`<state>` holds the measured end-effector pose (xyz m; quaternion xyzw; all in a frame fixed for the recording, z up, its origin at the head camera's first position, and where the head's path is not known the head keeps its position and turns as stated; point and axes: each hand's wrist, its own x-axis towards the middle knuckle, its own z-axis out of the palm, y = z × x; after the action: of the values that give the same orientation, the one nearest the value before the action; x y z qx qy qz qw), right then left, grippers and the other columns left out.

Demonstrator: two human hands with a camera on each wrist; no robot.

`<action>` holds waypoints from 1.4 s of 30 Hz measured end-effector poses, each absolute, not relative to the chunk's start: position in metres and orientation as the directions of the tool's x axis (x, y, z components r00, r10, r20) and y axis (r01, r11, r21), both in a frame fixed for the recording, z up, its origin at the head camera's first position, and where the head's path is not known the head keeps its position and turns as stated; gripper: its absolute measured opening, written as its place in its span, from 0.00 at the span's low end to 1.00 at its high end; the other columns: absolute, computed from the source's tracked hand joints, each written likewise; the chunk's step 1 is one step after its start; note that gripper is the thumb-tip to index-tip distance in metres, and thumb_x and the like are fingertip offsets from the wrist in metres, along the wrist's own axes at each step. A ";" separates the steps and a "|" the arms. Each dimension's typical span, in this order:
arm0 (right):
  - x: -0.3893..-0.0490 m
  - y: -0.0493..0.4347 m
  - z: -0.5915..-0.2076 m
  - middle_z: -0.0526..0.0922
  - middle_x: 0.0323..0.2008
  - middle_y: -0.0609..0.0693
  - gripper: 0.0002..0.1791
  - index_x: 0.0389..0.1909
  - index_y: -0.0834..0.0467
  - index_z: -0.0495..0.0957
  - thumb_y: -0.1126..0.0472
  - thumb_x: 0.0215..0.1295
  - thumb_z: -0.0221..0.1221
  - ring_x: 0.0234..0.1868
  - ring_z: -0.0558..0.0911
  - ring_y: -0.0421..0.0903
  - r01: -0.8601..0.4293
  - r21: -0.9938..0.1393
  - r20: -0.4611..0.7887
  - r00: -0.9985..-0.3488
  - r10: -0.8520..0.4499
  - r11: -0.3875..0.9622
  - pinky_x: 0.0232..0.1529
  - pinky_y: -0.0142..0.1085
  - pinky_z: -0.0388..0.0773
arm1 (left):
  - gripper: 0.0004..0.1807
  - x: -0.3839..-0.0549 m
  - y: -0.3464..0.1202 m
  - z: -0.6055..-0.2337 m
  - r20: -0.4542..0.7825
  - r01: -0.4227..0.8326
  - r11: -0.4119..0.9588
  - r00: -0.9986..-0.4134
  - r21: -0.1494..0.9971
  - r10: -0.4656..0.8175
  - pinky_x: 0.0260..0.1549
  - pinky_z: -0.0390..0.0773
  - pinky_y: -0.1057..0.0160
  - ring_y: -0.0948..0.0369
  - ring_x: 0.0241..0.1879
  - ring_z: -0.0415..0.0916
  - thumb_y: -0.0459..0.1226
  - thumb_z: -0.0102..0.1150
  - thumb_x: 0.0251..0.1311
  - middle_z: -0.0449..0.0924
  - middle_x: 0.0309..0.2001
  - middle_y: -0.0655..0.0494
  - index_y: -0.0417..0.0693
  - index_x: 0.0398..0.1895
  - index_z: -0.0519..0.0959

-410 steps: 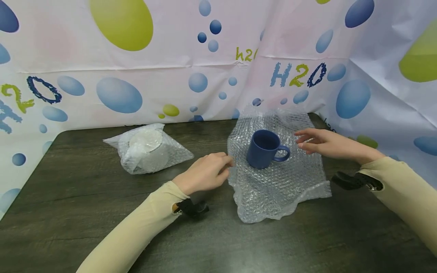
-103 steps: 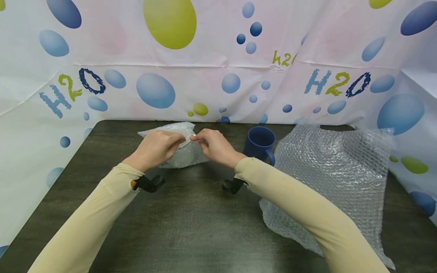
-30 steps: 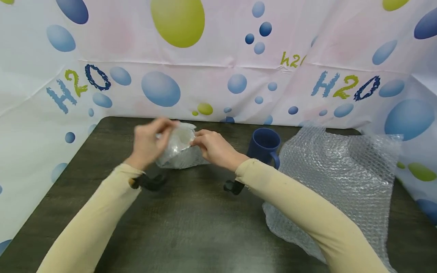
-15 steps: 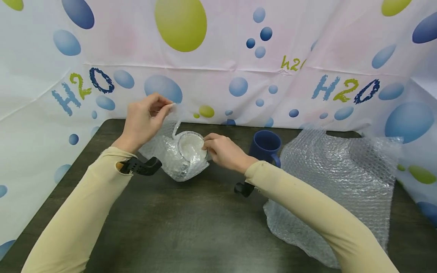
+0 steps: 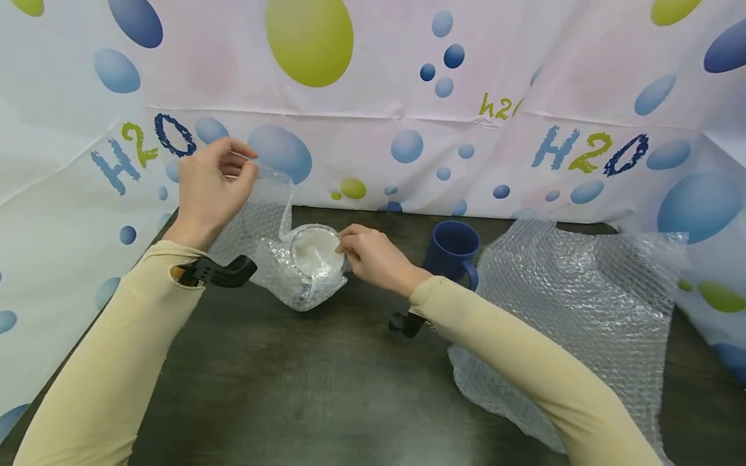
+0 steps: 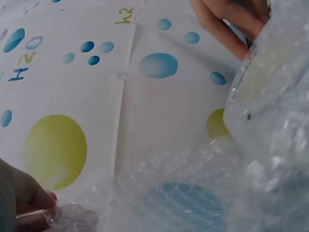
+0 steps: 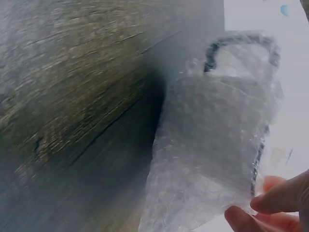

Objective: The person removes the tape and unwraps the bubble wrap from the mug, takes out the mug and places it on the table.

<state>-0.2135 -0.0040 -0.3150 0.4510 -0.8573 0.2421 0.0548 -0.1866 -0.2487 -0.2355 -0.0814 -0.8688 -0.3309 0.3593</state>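
Note:
A white mug (image 5: 315, 250) with a dark-edged rim stands partly wrapped in bubble wrap (image 5: 256, 217) at the back left of the table. My left hand (image 5: 212, 188) pinches a raised corner of that wrap, up and left of the mug. At the mug's right rim, my right hand (image 5: 373, 257) grips with thumb and fingers; whether wrap lies between them is unclear. In the right wrist view the mug's handle (image 7: 275, 50) shows through the wrap, near my right hand's fingers (image 7: 285, 195). The left wrist view has the wrap (image 6: 275, 145) spread across its right side.
A blue mug (image 5: 447, 249) stands upright to the right of my right hand. A large loose sheet of bubble wrap (image 5: 577, 304) lies on the dark table (image 5: 326, 388) at the right, partly under my right forearm. A printed curtain (image 5: 361, 84) hangs behind.
My left hand has risen and moved left, pulling the bubble wrap up and away from the mug, whose mouth now shows more. The right hand has stayed at the rim.

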 end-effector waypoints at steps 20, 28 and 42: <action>-0.214 -0.011 -0.314 0.81 0.51 0.58 0.12 0.41 0.63 0.84 0.71 0.67 0.52 0.44 0.84 0.49 -0.825 -0.357 0.359 -0.554 -0.751 0.438 0.42 0.33 0.79 | 0.16 -0.169 -0.314 -0.223 0.083 -0.166 0.464 -0.879 0.870 -0.469 0.20 0.79 0.73 0.69 0.13 0.79 0.46 0.58 0.63 0.77 0.10 0.70 0.41 0.43 0.77; -0.214 -0.016 -0.312 0.81 0.51 0.58 0.12 0.43 0.64 0.83 0.71 0.67 0.51 0.43 0.84 0.49 -0.830 -0.353 0.360 -0.547 -0.756 0.432 0.42 0.33 0.79 | 0.10 -0.170 -0.318 -0.229 0.095 -0.165 0.462 -0.867 0.871 -0.488 0.24 0.77 0.78 0.76 0.19 0.79 0.36 0.59 0.62 0.76 0.13 0.78 0.38 0.43 0.78; -0.218 -0.027 -0.311 0.82 0.49 0.56 0.14 0.44 0.63 0.82 0.72 0.68 0.48 0.37 0.82 0.46 -0.818 -0.390 0.349 -0.556 -0.755 0.422 0.36 0.34 0.76 | 0.18 -0.162 -0.327 -0.245 0.264 -0.147 0.798 -0.895 0.584 -0.358 0.27 0.69 0.69 0.63 0.34 0.77 0.41 0.51 0.64 0.83 0.40 0.40 0.36 0.47 0.80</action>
<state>-0.2181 -0.0274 -0.3115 0.4676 -0.8412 0.2649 0.0600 -0.1616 -0.3273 -0.2452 0.1359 -0.9302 -0.2870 0.1839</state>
